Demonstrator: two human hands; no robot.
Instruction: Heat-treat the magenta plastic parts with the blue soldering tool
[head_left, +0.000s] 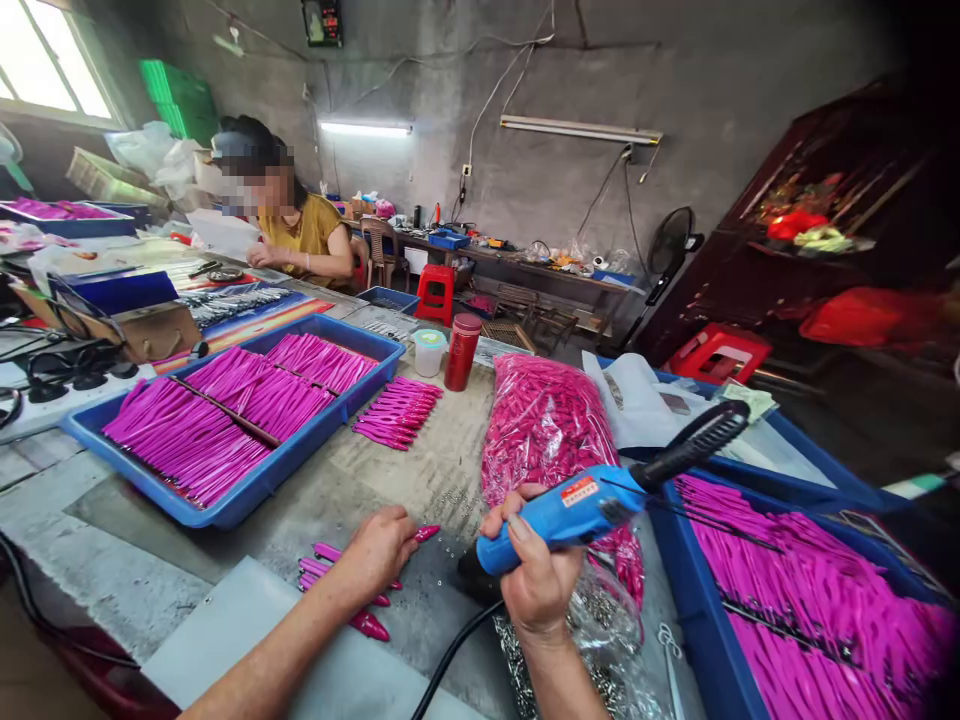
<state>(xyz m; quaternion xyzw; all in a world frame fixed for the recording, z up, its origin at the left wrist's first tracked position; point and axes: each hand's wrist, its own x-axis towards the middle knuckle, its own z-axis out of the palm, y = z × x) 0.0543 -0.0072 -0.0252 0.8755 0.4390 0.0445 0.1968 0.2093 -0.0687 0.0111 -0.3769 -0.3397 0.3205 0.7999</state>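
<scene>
My left hand [386, 548] is closed over the table, fingers curled down on a shiny magenta pointed piece [427, 534] whose tip sticks out beyond them. Several like magenta pieces [369, 626] lie under and beside that wrist. In my right hand [541, 578] is a blue corded electric screwdriver [570, 512], held slantwise with its black ribbed end up to the right. Its lower black end sits just above the table, and the working tip cannot be made out. Behind the tool stands a clear bag of magenta pieces [544, 420]. Tiny metal bits [454, 505] are scattered between my hands.
Blue trays of long magenta strips stand at left [225, 515] and right [686, 610]. A neat magenta row [397, 412], a red canister [463, 355] and a lidded tub [429, 355] lie ahead. A bag of metal parts [600, 620] and scissors [670, 665] are nearby. Another person [311, 235] sits across.
</scene>
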